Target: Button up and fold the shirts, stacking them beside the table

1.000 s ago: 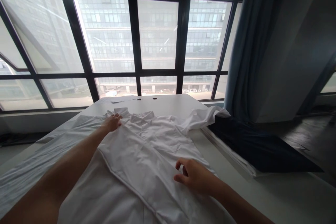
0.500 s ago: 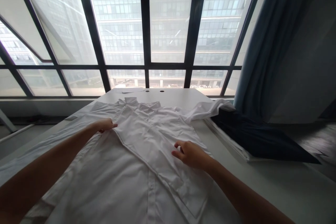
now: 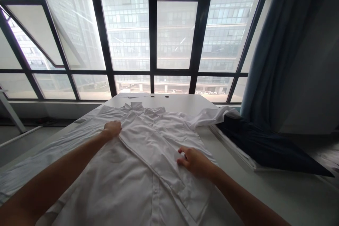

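Head view: shirt (image 3: 137, 183) lies flat mid counter (image 3: 265, 194), collar toward far edge. Left hand (image 3: 112, 129) bears on folded flap's top, pinch unclear. Right hand (image 3: 194, 160), fingers loosely curled, pins flap, likely keeping it flat.

— What's different with the left hand (image 3: 112, 129)?
— It has slid from beside the collar (image 3: 148, 109) down onto the edge of the white shirt's (image 3: 159, 137) overlapping front panel.
— And the right hand (image 3: 194, 160)?
— It has moved farther up the shirt. Lower down, the button placket (image 3: 153, 192) now shows.
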Demonstrator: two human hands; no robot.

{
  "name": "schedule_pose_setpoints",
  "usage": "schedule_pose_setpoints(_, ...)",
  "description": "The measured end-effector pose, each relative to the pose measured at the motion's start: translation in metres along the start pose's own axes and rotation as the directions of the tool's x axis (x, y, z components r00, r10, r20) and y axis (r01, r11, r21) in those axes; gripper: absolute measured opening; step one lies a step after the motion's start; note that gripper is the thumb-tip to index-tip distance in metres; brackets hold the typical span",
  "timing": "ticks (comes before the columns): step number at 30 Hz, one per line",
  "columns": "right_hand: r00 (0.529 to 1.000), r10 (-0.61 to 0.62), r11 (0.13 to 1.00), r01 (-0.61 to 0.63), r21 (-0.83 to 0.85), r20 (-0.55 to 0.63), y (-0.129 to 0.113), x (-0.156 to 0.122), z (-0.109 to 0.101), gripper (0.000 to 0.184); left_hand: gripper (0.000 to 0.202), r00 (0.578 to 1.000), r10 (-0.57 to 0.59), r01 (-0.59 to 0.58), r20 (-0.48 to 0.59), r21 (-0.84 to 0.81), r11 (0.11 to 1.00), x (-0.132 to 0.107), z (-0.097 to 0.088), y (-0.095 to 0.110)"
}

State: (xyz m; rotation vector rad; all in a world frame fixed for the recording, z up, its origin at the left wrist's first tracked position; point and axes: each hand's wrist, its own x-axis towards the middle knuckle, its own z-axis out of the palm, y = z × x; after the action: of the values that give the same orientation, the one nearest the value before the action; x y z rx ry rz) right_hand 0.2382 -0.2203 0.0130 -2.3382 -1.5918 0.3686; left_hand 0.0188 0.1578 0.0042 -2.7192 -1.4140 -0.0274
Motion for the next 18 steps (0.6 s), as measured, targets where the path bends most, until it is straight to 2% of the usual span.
schedule_pose_setpoints(2,0.998,-0.002,0.999,-0.001,-0.040,-0.058,-0.001,0.001,0.002,0.041,0.041,0.997,0.077,-0.077,-0.032,0.010,0.997,0.005,0.004,0.020)
schedule_pose_setpoints(4,0.983,-0.055,0.997,0.043,-0.072,-0.174,-0.005,0.002,0.006,0.038,0.049,0.987,0.157,-0.157,-0.025,0.005,0.988,0.014,0.011,0.040)
schedule_pose_setpoints(6,0.946,-0.162,0.986,0.144,-0.084,-0.282,-0.010,0.002,0.011,0.035,0.059,0.977,0.214,-0.214,0.004,-0.008,0.977,0.027,0.018,0.056)
schedule_pose_setpoints(8,0.908,-0.297,0.955,0.286,-0.082,-0.294,-0.016,0.002,0.017,0.039,0.069,0.971,0.236,-0.235,0.030,-0.034,0.971,0.043,0.025,0.065)
schedule_pose_setpoints(10,0.883,-0.423,0.906,0.419,-0.064,-0.204,-0.021,0.001,0.022,0.049,0.075,0.976,0.212,-0.209,0.043,-0.069,0.976,0.061,0.031,0.066)
schedule_pose_setpoints(12,0.868,-0.493,0.870,0.492,-0.027,-0.068,-0.026,-0.001,0.025,0.061,0.079,0.982,0.182,-0.177,0.052,-0.095,0.980,0.080,0.038,0.061)
schedule_pose_setpoints(15,0.876,-0.473,0.881,0.473,0.024,0.095,-0.029,-0.003,0.024,0.067,0.080,0.982,0.187,-0.182,0.028,-0.116,0.976,0.107,0.050,0.048)
schedule_pose_setpoints(18,0.878,-0.446,0.895,0.443,0.054,0.173,-0.027,-0.004,0.020,0.067,0.079,0.980,0.201,-0.199,-0.002,-0.134,0.971,0.126,0.059,0.034)
